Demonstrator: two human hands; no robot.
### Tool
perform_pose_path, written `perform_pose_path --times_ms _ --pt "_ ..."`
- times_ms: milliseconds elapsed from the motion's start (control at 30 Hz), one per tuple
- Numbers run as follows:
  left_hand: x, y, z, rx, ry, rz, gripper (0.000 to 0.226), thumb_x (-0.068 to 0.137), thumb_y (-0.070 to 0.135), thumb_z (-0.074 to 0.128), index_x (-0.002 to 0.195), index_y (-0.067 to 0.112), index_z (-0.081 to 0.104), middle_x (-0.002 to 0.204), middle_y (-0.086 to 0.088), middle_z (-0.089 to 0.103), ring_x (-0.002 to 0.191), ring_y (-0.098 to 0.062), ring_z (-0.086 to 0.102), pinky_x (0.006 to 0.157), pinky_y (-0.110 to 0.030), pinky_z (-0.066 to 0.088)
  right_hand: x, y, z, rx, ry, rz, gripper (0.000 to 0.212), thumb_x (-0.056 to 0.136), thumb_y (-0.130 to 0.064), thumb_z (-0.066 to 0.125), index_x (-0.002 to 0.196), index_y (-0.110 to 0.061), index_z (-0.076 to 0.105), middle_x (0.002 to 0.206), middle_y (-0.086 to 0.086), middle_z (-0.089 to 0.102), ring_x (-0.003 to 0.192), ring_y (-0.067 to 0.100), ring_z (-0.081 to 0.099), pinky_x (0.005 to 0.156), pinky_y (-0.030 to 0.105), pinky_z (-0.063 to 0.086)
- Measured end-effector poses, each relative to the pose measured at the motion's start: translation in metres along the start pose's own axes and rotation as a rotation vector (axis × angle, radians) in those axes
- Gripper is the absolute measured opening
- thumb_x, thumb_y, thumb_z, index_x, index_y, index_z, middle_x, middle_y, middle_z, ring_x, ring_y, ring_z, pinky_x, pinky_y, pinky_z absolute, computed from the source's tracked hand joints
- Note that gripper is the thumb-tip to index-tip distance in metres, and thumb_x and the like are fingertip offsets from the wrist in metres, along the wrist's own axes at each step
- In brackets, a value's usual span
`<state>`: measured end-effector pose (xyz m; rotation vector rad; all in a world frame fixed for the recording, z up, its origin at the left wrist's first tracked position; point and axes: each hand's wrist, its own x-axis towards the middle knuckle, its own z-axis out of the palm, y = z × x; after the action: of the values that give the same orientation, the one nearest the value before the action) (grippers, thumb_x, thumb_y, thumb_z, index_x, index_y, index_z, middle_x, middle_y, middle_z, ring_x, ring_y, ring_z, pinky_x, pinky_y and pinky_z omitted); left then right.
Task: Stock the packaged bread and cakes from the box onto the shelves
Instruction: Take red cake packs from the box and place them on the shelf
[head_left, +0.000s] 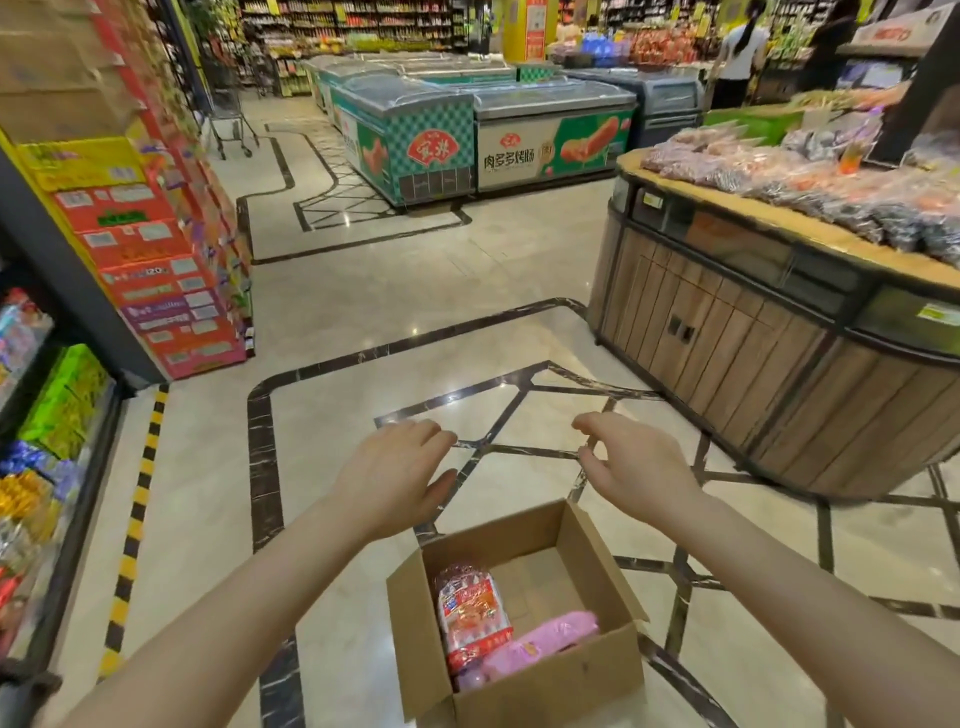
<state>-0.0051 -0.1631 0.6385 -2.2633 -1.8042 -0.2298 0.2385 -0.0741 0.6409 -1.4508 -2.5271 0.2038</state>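
Note:
An open cardboard box (602, 587) stands on the floor in front of me. Inside lie a red and white bread package (470, 610) against the left wall and a pink package (550, 639) at the near side. My left hand (397, 470) and my right hand (631, 462) hover side by side above and beyond the box, fingers relaxed, holding nothing. The shelves (57, 415) with colourful packaged goods run along the left edge of the view.
A round wooden display island (753, 332) with bagged goods stands to the right. Chest freezers (467, 140) sit ahead across the tiled aisle. Stacked red cartons (156, 270) flank the shelf end. Two people stand far right at the back.

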Motion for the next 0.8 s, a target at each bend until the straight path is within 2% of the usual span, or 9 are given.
perform_pose_path --times_ms 200,300,400,533,567,600,667,767,800 --pt "0.018 -0.008 0.138 0.013 -0.037 0.027 0.029 0.07 0.027 0.075 0.093 0.011 0.068 0.085 -0.006 0.068 0.074 -0.025 0.066 0.062 -0.031 0.055 0.038 0.039 0.129 0.073 -0.101 0.063 0.038 0.093 -0.028 0.045 0.13 -0.024 0.049 0.129 -0.006 0.057 0.116 0.015 0.054 0.089 0.031 0.044" --pt "0.016 -0.01 0.23 -0.014 -0.017 0.019 0.026 0.078 0.032 0.062 0.092 0.012 0.067 0.085 -0.005 0.067 0.074 -0.025 0.066 0.064 -0.03 0.053 0.052 0.063 0.217 0.069 -0.171 0.056 0.039 0.092 -0.027 0.044 0.13 -0.025 0.049 0.129 -0.006 0.057 0.117 0.017 0.054 0.089 0.03 0.043" --pt "0.005 -0.008 0.328 -0.084 -0.048 -0.034 0.038 0.081 0.038 0.039 0.091 0.013 0.065 0.083 -0.003 0.066 0.074 -0.024 0.064 0.064 -0.03 0.052 0.063 0.085 0.312 0.056 -0.232 0.033 0.039 0.091 -0.029 0.044 0.13 -0.024 0.047 0.129 -0.004 0.056 0.117 0.02 0.053 0.09 0.031 0.041" --pt "-0.016 -0.006 0.451 -0.077 -0.086 -0.018 0.042 0.078 0.039 0.039 0.093 0.013 0.067 0.085 -0.003 0.067 0.073 -0.024 0.065 0.063 -0.027 0.053 0.066 0.109 0.436 0.098 -0.317 0.038 0.047 0.092 -0.026 0.043 0.139 -0.022 0.038 0.137 -0.003 0.05 0.123 0.018 0.05 0.097 0.03 0.038" --pt "-0.023 -0.006 0.485 -0.08 -0.088 -0.016 0.043 0.077 0.04 0.039 0.095 0.012 0.067 0.086 -0.003 0.067 0.073 -0.024 0.066 0.063 -0.027 0.053 0.068 0.118 0.474 0.093 -0.333 0.029 0.05 0.091 -0.025 0.043 0.14 -0.021 0.035 0.137 -0.002 0.049 0.122 0.019 0.05 0.096 0.03 0.039" --pt "-0.022 -0.009 0.488 -0.091 -0.1 -0.021 0.044 0.077 0.04 0.039 0.096 0.012 0.067 0.087 -0.004 0.068 0.075 -0.024 0.066 0.064 -0.027 0.053 0.072 0.122 0.48 0.091 -0.343 0.032 0.052 0.091 -0.023 0.043 0.141 -0.02 0.033 0.137 -0.001 0.049 0.121 0.021 0.052 0.094 0.032 0.04" --pt "-0.039 -0.008 0.559 -0.071 -0.084 -0.027 0.045 0.078 0.041 0.039 0.096 0.011 0.068 0.088 -0.005 0.068 0.077 -0.024 0.067 0.066 -0.027 0.054 0.071 0.136 0.56 0.097 -0.35 0.029 0.053 0.09 -0.022 0.044 0.141 -0.02 0.032 0.135 0.001 0.051 0.116 0.024 0.054 0.09 0.034 0.043" --pt "-0.058 -0.011 0.621 -0.074 -0.103 -0.047 0.043 0.08 0.039 0.04 0.097 0.009 0.067 0.09 -0.007 0.068 0.08 -0.026 0.067 0.069 -0.029 0.053 0.074 0.148 0.631 0.12 -0.38 0.053 0.051 0.09 -0.023 0.045 0.139 -0.018 0.033 0.131 0.002 0.054 0.115 0.024 0.054 0.087 0.034 0.044" --pt "-0.06 -0.013 0.624 -0.09 -0.133 -0.063 0.043 0.08 0.038 0.041 0.098 0.009 0.066 0.091 -0.008 0.068 0.081 -0.027 0.066 0.071 -0.031 0.053 0.079 0.149 0.635 0.124 -0.38 0.054 0.05 0.09 -0.024 0.045 0.139 -0.018 0.034 0.129 0.004 0.055 0.115 0.025 0.054 0.087 0.035 0.045"
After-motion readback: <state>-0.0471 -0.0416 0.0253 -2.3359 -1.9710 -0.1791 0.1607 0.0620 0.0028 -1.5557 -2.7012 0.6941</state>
